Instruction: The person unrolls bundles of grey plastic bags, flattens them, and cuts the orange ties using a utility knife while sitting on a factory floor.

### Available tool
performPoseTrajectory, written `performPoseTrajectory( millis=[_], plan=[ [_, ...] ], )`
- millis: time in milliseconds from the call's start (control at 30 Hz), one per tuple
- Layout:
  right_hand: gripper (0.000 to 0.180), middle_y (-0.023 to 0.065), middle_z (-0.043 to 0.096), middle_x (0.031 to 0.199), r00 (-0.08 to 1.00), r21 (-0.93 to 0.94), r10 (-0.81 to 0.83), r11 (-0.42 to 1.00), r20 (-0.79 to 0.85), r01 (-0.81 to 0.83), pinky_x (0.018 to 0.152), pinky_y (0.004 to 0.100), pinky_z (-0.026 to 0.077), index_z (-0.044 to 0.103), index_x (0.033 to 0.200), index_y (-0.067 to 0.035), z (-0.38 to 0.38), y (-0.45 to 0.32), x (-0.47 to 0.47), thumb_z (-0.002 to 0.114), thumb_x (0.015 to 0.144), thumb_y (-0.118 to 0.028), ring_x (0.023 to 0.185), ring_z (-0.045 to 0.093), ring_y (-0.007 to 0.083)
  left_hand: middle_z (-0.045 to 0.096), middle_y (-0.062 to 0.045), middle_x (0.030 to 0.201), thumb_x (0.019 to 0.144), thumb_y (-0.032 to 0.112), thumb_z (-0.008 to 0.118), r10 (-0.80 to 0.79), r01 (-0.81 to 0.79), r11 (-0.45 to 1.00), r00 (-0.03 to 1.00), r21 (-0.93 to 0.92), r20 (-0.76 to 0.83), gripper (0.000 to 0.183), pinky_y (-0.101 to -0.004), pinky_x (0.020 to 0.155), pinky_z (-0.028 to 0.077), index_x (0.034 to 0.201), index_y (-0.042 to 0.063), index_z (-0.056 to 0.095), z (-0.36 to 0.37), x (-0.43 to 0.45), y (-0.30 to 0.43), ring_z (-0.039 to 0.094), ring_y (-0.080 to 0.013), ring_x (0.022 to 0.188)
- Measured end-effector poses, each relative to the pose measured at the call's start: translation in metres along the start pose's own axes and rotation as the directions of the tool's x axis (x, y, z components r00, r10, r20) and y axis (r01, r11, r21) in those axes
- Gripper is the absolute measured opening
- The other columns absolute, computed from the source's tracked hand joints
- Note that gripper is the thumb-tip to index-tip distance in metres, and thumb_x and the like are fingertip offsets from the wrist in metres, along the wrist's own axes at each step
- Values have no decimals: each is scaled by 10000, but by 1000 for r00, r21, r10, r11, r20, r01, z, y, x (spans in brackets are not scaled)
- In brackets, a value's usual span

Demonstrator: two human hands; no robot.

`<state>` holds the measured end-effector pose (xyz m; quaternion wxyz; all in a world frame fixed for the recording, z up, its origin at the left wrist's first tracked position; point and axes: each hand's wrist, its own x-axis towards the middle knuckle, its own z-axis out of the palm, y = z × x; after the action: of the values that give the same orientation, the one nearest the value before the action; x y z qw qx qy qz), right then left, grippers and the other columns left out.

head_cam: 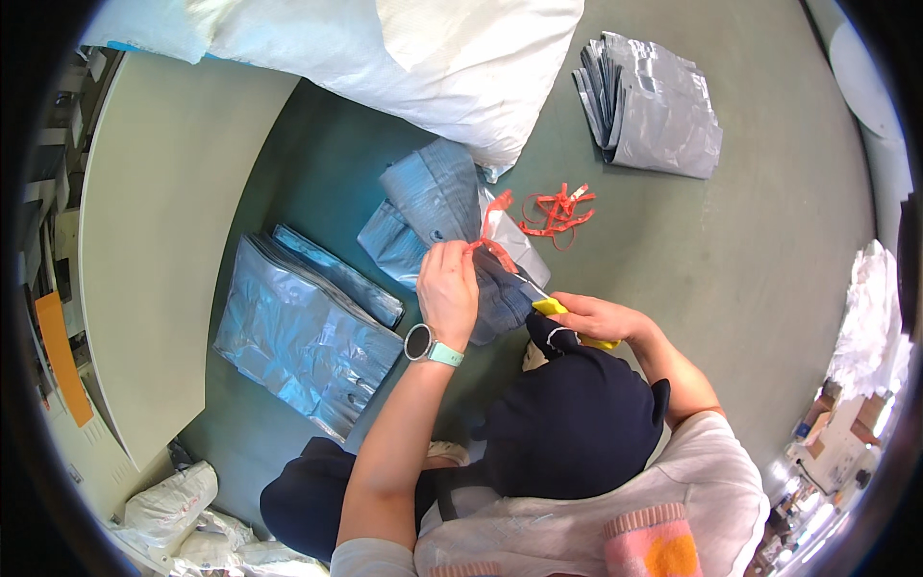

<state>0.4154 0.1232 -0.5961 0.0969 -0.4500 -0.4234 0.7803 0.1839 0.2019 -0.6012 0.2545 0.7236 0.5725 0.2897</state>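
Note:
My left hand (448, 288), with a watch (420, 342) on its wrist, pinches a red plastic tie (496, 209) that runs around a bundle of grey-blue plastic bags (433, 191). My right hand (595, 316) grips a yellow-handled cutting tool (549, 306). Its metal blade (530, 288) lies beside the bundle, close to the lower end of the tie; whether it touches the tie is unclear. Loose red strips (559, 216) lie tangled on the green surface, right of the bundle.
Silvery folded bags (310, 339) are stacked on the left. Another folded stack (663, 115) lies at the upper right. A large white woven sack (447, 72) reaches over the top. A pale board (166, 238) borders the left side; white sacks (173, 505) sit at the lower left.

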Motion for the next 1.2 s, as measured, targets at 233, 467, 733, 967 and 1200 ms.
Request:
performPoseTrajectory(
  millis=[233, 467, 733, 967, 1200],
  plan=[
    [346, 184, 598, 777, 992, -350, -65, 937, -110, 23, 616, 389, 455, 461, 1020, 8, 17, -26, 9, 482, 959, -332, 673, 595, 319, 577, -152, 875, 830, 3, 562, 65, -66, 991, 998, 114, 11, 78, -403, 717, 463, 906, -13, 574, 7, -16, 4, 556, -335, 823],
    [359, 283, 598, 768, 949, -466, -136, 884, -284, -13, 635, 505, 444, 430, 959, 35, 29, -38, 43, 522, 922, -310, 749, 569, 472, 595, -156, 899, 813, -20, 562, 121, -122, 991, 992, 55, 24, 105, -401, 726, 470, 915, -16, 586, 9, -22, 2, 564, -335, 828],
    [163, 72, 585, 714, 737, -122, -373, 920, -564, 373, 602, 296, 455, 442, 1051, 4, 22, -2, 20, 466, 945, -117, 633, 561, 130, 618, -149, 905, 847, -23, 563, -34, 32, 990, 999, -134, -14, 23, -367, 799, 480, 846, -13, 583, -7, -54, -41, 602, -311, 888],
    [304, 167, 592, 784, 704, -332, -357, 926, -614, 179, 647, 385, 458, 441, 1073, -27, -19, -2, 85, 536, 936, -281, 709, 597, 322, 610, -84, 895, 976, 150, 480, -456, 302, -9, 847, -953, 273, 62, -368, 890, 467, 989, 89, 486, -8, -32, -52, 592, -230, 961],
    [286, 89, 622, 860, 844, 108, -321, 910, -429, 400, 654, 299, 489, 484, 1059, -34, 13, -28, 121, 528, 953, -296, 731, 605, 158, 375, 30, 662, 992, 241, 447, -420, 329, -408, 761, -852, 495, 115, -323, 783, 453, 918, 160, 482, 8, -39, -80, 395, -97, 631]
  ],
)
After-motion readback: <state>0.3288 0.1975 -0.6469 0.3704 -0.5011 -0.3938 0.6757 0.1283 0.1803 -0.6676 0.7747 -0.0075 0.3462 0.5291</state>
